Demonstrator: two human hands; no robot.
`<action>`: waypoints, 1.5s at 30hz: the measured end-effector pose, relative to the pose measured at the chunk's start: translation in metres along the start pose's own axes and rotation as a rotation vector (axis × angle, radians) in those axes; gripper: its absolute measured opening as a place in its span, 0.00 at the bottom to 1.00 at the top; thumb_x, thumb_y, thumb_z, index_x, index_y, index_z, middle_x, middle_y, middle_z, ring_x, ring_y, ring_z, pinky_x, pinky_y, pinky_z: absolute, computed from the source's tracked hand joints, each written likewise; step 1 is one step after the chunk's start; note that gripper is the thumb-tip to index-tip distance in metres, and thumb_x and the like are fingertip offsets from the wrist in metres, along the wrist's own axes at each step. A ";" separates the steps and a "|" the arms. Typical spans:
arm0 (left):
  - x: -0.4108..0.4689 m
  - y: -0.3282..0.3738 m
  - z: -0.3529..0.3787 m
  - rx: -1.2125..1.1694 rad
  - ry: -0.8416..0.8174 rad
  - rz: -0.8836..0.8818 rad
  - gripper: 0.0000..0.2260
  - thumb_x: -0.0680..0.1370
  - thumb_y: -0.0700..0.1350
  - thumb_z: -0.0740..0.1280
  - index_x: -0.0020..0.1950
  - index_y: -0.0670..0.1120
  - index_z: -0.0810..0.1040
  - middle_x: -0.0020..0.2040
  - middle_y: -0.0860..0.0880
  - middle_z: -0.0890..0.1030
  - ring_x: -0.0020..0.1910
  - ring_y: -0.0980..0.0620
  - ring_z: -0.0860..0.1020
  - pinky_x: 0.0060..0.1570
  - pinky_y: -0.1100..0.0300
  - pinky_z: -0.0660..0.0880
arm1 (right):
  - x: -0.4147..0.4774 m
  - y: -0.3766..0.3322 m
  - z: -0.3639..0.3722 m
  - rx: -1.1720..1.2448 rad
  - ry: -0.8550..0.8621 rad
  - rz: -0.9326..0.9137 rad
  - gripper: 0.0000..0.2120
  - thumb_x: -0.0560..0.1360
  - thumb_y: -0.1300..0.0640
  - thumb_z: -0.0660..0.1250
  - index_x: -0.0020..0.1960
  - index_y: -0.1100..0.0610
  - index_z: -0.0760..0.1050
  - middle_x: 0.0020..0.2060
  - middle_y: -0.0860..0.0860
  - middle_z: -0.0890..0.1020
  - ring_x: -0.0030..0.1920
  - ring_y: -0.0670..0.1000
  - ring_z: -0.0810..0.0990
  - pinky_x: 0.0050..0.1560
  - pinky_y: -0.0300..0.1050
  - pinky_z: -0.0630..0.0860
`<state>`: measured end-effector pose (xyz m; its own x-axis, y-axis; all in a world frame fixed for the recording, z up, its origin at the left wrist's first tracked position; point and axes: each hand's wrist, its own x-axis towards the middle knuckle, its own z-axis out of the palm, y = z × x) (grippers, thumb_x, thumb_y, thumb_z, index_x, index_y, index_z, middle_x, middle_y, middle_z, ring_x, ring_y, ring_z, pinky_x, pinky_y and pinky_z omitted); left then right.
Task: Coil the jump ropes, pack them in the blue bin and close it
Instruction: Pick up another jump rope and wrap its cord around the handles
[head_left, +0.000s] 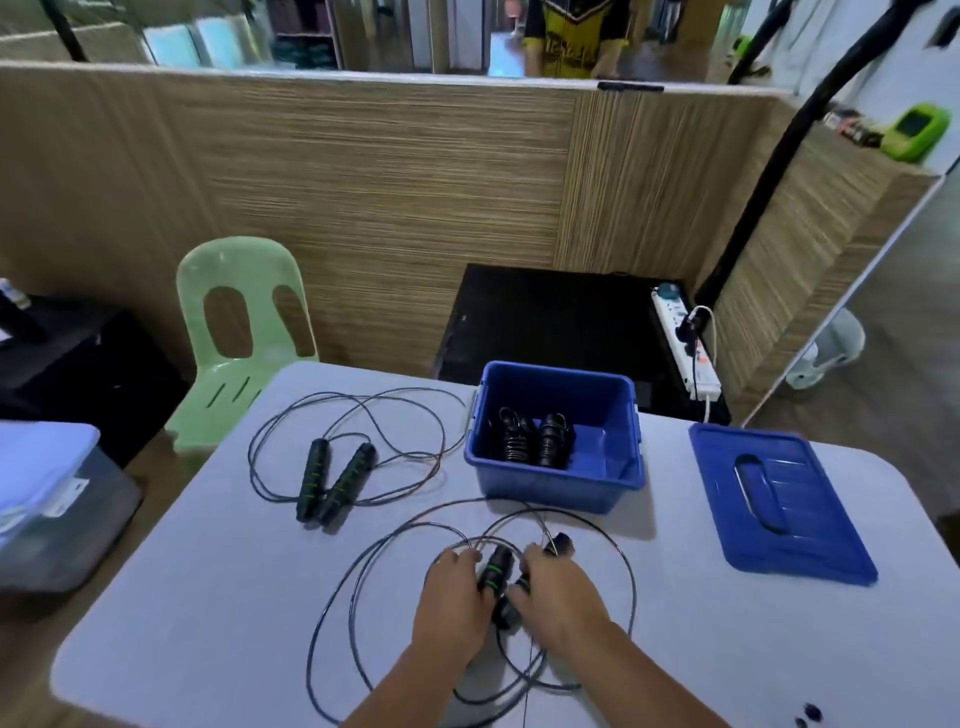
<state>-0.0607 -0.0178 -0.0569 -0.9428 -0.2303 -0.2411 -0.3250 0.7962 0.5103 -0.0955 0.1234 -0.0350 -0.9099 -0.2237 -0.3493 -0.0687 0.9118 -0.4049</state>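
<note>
Now in hand: coiling the near jump rope (493, 571), which lies at the front of the surface (208, 597) with its cord sprawled in wide loops around both wrists.
Left hand (452, 592): fingers curled round one black handle (491, 582), and a strand of cord runs under the fingertips.
Right hand (558, 587): closed round the other handle (562, 544), whose end pokes out past the knuckles. The two handles sit side by side, nearly touching.
Blue bin (550, 488): open, just beyond the hands, with coiled ropes (535, 439) already lying inside.
Lid (779, 499): off, flat on the surface to the right of the bin.
Far jump rope (335, 483): uncoiled, left of the bin, handles together, cord spread loose.
Progress, by my reckoning: roughly halfway. Some ropes are packed, one is being worked and one is untouched.
Next move calls for: keeping both handles pinned together in one hand while the other gathers the cord into even turns around them.
Watch for: the loops cross each other near the front edge, so a quick pull could snag them.
</note>
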 end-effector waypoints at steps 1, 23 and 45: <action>0.000 -0.002 0.000 0.024 -0.026 -0.001 0.13 0.80 0.49 0.64 0.64 0.51 0.76 0.59 0.49 0.78 0.60 0.48 0.77 0.56 0.57 0.73 | 0.000 -0.003 0.006 0.000 -0.011 0.008 0.13 0.77 0.48 0.63 0.60 0.51 0.71 0.52 0.54 0.83 0.52 0.57 0.82 0.45 0.49 0.75; 0.005 0.013 -0.034 -0.426 -0.224 -0.068 0.13 0.78 0.50 0.67 0.38 0.44 0.77 0.33 0.50 0.78 0.33 0.54 0.75 0.33 0.62 0.67 | -0.034 -0.009 -0.027 0.894 -0.070 0.372 0.13 0.72 0.64 0.62 0.36 0.56 0.84 0.29 0.53 0.79 0.28 0.51 0.75 0.33 0.42 0.71; -0.055 0.088 -0.077 -1.120 -0.192 -0.172 0.09 0.82 0.48 0.63 0.47 0.47 0.81 0.41 0.42 0.84 0.31 0.47 0.79 0.27 0.60 0.71 | -0.114 -0.006 -0.105 0.828 0.053 -0.093 0.21 0.70 0.66 0.66 0.49 0.40 0.81 0.41 0.57 0.84 0.35 0.50 0.78 0.34 0.42 0.75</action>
<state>-0.0428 0.0223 0.0647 -0.8840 -0.1224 -0.4512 -0.4226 -0.2034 0.8832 -0.0345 0.1792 0.0962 -0.9347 -0.2505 -0.2521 0.1598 0.3373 -0.9278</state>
